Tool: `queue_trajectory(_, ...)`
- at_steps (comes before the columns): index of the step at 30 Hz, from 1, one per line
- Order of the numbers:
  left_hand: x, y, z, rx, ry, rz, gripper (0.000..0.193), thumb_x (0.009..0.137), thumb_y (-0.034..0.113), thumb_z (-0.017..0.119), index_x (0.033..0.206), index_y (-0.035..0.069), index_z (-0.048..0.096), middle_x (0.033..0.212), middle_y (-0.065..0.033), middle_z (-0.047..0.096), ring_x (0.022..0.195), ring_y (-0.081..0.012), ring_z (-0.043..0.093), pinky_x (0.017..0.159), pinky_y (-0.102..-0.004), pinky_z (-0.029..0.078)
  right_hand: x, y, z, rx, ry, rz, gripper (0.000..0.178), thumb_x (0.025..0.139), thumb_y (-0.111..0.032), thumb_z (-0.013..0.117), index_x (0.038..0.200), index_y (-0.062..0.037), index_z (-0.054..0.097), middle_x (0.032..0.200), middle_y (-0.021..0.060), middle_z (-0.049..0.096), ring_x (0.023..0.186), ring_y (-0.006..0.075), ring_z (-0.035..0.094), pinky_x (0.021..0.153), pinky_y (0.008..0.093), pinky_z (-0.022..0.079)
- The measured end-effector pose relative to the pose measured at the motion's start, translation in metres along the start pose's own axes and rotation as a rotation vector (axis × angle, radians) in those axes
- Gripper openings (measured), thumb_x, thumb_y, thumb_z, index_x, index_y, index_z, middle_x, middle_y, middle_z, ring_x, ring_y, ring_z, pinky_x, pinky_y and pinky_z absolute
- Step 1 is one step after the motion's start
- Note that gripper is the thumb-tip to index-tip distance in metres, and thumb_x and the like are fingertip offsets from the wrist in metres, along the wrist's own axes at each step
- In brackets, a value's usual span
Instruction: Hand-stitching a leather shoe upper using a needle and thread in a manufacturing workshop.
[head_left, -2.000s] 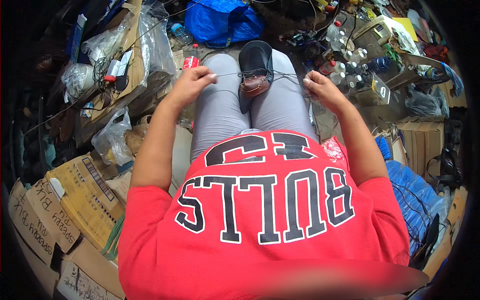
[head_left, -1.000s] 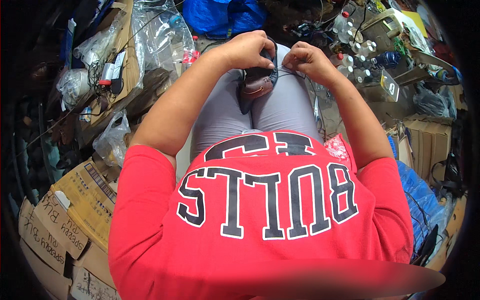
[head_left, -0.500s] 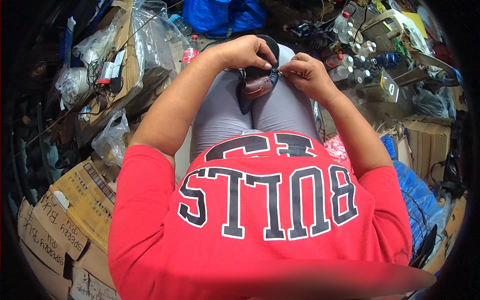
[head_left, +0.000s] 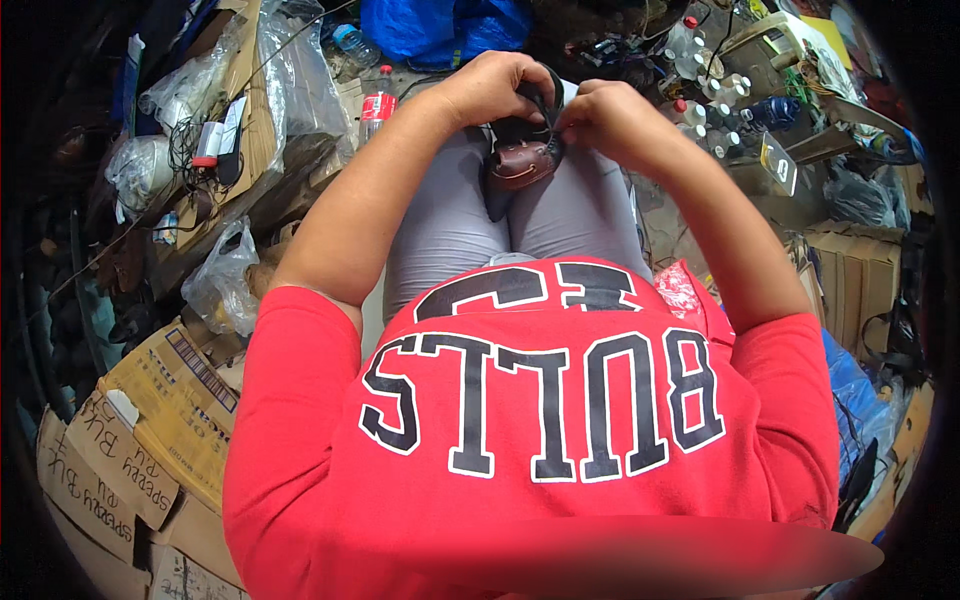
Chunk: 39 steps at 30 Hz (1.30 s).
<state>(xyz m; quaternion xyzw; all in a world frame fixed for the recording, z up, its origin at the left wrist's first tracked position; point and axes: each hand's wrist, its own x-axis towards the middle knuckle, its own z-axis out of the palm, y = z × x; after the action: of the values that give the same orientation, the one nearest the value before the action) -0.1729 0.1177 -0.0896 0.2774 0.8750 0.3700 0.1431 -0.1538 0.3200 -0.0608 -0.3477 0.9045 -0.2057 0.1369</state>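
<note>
A dark brown leather shoe with a pale lace or cord across it lies between my thighs, its black part pointing away from me. My left hand curls over the far left of the shoe, thumb and fingers closed on its black edge. At the shoe's right side my right hand is closed in a pinch. Whatever lies between those fingertips is too small to make out. Both forearms reach forward over my grey trousers.
Several plastic bottles crowd the far right beside a worn white stand. On the left are a red-capped bottle, clear plastic sheeting and cardboard boxes. A blue bag sits straight ahead.
My right hand has turned, its back now more toward me, and moved slightly up. The left hand has risen a little, and the shoe has shifted slightly right and tilted.
</note>
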Motion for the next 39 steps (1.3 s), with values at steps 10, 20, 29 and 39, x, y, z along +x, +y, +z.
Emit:
queue_trajectory(10, -0.046, 0.019, 0.018, 0.17, 0.449, -0.039, 0.043, 0.067, 0.012, 0.075, 0.107, 0.009, 0.061, 0.102, -0.0117, 0.06, 0.098, -0.0271, 0.058, 0.087, -0.0342, 0.046, -0.007, 0.023, 0.009, 0.846, -0.097, 0.343, 0.023, 0.09, -0.024, 0.059, 0.098, -0.003, 0.063, 0.073, 0.0014, 0.061, 0.065, 0.0074, 0.059, 0.06, 0.0215, 0.049)
queue_trajectory(20, -0.153, 0.003, -0.076, -0.072, 0.219, -0.758, 0.028, 0.089, 0.03, 0.061, 0.087, 0.002, 0.061, 0.073, -0.0004, 0.047, 0.071, -0.0103, 0.05, 0.064, -0.0255, 0.041, -0.048, 0.106, 0.02, 0.64, -0.192, 0.551, 0.032, 0.087, -0.035, 0.06, 0.078, -0.0049, 0.059, 0.064, 0.0022, 0.061, 0.056, 0.0108, 0.059, 0.056, 0.0233, 0.047)
queue_trajectory(29, -0.1, -0.009, -0.038, -1.794, 0.626, 0.133, 0.039, 0.095, 0.032, 0.045, 0.063, 0.013, 0.036, 0.066, -0.0018, 0.042, 0.063, -0.0154, 0.04, 0.075, -0.0328, 0.034, -0.032, 0.082, 0.038, 2.577, 0.199, -0.053, 0.049, 0.098, -0.041, 0.035, 0.059, -0.0107, 0.042, 0.056, -0.0002, 0.042, 0.049, 0.0131, 0.04, 0.062, 0.0303, 0.038)
queue_trajectory(39, -0.137, -0.087, -0.049, -1.427, 0.66, -0.439, 0.037, 0.094, 0.037, 0.048, 0.072, 0.008, 0.055, 0.092, -0.0096, 0.063, 0.068, -0.0159, 0.055, 0.082, -0.0408, 0.047, -0.107, 0.137, 0.049, 1.568, 0.336, 0.781, 0.032, 0.091, -0.038, 0.054, 0.097, -0.0064, 0.059, 0.078, 0.0062, 0.057, 0.063, 0.0156, 0.052, 0.07, 0.0341, 0.045)
